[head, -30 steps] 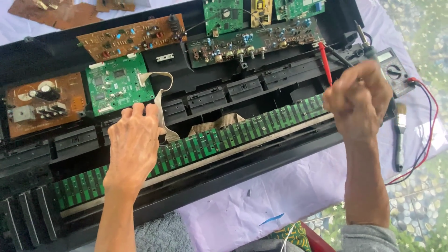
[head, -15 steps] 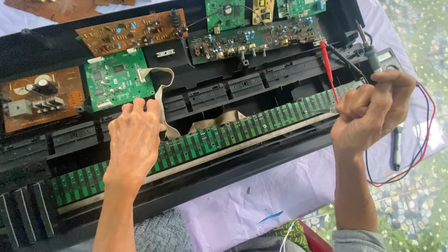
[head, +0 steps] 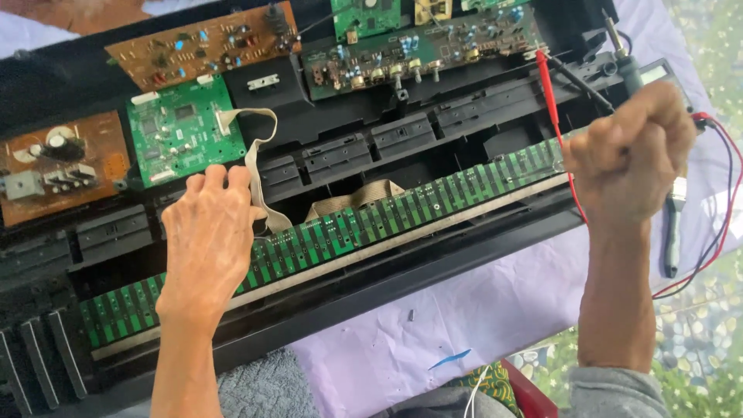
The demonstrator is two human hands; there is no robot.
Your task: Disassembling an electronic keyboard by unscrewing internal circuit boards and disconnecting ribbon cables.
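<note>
Meanwhile right hand (head: 628, 151) grips probes (red (head: 551, 93), black (head: 576, 79)).

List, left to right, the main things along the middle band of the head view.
Brown circuit board → green circuit board → left hand → beige ribbon cable → red probe → right hand → brush

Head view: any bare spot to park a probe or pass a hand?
Free: the lilac cloth between the black keyboard case and the grey towel. Crowded: the case, packed with circuit boards, ribbon cable and green contact strip; right edge, probe leads and brush.
</note>
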